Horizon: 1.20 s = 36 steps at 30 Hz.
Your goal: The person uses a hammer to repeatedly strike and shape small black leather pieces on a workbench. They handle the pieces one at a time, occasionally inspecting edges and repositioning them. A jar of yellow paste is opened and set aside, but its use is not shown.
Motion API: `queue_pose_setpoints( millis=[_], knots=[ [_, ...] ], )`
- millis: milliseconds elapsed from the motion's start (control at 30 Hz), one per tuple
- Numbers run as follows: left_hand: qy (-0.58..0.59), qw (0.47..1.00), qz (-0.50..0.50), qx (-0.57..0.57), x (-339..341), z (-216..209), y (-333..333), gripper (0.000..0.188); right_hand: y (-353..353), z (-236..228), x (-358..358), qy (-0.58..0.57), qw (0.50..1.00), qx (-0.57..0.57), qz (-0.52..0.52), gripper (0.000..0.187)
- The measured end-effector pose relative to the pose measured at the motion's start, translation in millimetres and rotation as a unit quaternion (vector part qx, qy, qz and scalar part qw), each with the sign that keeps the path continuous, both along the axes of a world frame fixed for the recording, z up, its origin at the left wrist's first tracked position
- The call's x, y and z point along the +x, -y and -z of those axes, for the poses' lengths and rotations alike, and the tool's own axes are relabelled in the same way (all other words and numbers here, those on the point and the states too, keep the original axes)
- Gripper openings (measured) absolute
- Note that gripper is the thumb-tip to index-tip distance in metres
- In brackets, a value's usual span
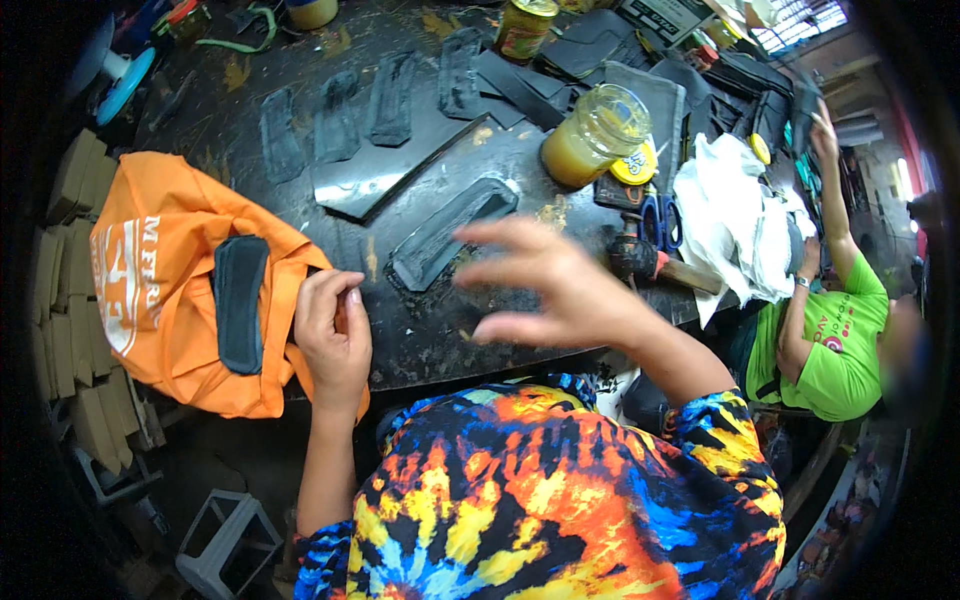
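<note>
My left hand (333, 335) rests at the right edge of an orange fabric bag (170, 210), fingers curled in against the thumb; whatever they may hold is hidden. On the bag lies a padded black strip (240, 305) with rounded ends. My right hand (548, 285) is smeared by motion, its fingers spread with nothing seen between them. It hovers beside a black rimmed strip (450, 235) on the dark table. Farther back, several similar strips (391, 98) lie in a row, near a shiny dark plate (385, 175).
An open glass jar of yellowish liquid (592, 140) stands right of centre. Near it lie scissors (660, 222), a hammer (650, 258) and white plastic bags (735, 215). A person in a green shirt (830, 345) sits at the right. Stacked brown pieces (75, 300) stand left.
</note>
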State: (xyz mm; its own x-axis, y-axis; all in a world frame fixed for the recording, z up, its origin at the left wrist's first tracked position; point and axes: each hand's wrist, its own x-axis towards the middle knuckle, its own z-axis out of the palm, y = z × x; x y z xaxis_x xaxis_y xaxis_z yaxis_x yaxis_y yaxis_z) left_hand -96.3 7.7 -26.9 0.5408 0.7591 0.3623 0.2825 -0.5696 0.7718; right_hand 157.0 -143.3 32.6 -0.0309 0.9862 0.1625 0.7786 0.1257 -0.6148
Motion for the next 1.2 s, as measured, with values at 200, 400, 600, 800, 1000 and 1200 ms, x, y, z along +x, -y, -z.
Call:
queue_pose_setpoints(
  millis=[200, 400, 600, 800, 1000, 1200],
  knots=[
    [-0.052, 0.993, 0.036, 0.103, 0.3, 2.9, -2.4, 0.03, -3.4, -60.6, 117.9, 0.321, 0.914, 0.062, 0.24, 0.072],
    [-0.123, 0.978, 0.067, 0.152, -1.5, 4.5, 0.0, 0.028, -32.5, -47.8, 143.0, 0.377, 0.9, -0.125, 0.181, 0.09],
    [-0.139, 0.974, 0.08, 0.162, 0.3, 2.3, 0.4, 0.029, -8.5, -77.7, 133.6, 0.312, 0.862, 0.294, 0.272, 0.042],
    [-0.145, 0.973, 0.085, 0.159, 2.2, 1.6, -0.1, 0.03, 31.2, -70.3, 61.8, 0.345, 0.895, 0.112, 0.259, 0.047],
    [-0.098, 0.988, 0.051, 0.108, -2.5, 3.0, -1.5, 0.028, 1.7, 5.3, 6.4, 0.071, 0.994, -0.023, 0.08, 0.099],
    [-0.038, 0.997, 0.019, 0.064, -2.2, 3.8, -0.5, 0.024, 4.4, 59.1, -7.3, 0.237, 0.952, -0.114, 0.158, 0.106]
  ],
)
